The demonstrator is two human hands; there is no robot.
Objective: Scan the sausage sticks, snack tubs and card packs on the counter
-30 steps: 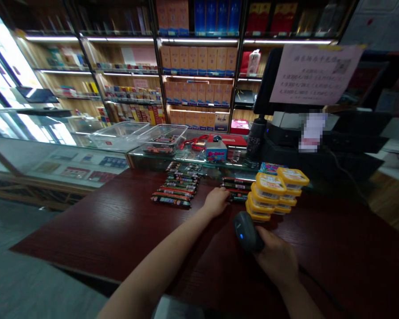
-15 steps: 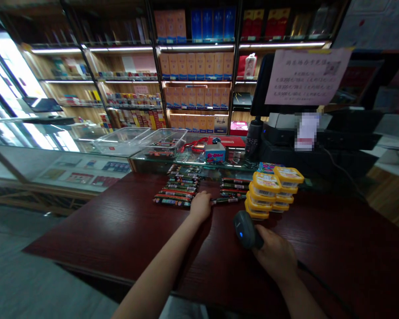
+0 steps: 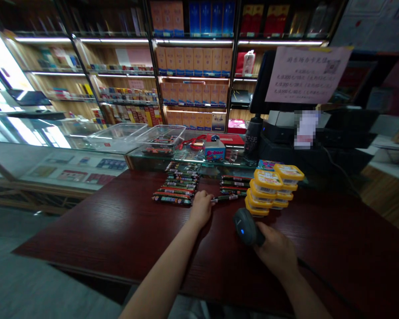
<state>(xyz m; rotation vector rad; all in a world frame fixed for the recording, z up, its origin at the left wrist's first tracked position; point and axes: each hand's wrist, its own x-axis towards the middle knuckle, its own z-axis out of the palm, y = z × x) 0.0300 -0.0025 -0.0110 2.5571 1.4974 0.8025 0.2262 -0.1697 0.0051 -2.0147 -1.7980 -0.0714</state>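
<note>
My left hand (image 3: 202,206) is closed on the left end of a slim dark packet (image 3: 226,199), which lies between two groups of similar sticks. Left of that hand is a column of slim wrapped packets (image 3: 176,192) with dark and red wrappers. A smaller group of the same kind (image 3: 232,183) lies to the right. My right hand (image 3: 277,252) is wrapped round the handle of a black barcode scanner (image 3: 246,227) with a lit blue light. Beyond the scanner stand stacked yellow-lidded tubs (image 3: 266,179).
The dark red wooden counter (image 3: 119,239) carries these things. At its back, a glass shelf holds clear plastic bins (image 3: 162,137) and a small blue-pink box (image 3: 214,152). A monitor with a paper sign (image 3: 307,75) stands right. The scanner's cord (image 3: 326,283) trails right.
The view has shifted slightly. The right end of the slim packet in my left hand has tilted up a little. My right hand keeps the scanner in nearly the same place.
</note>
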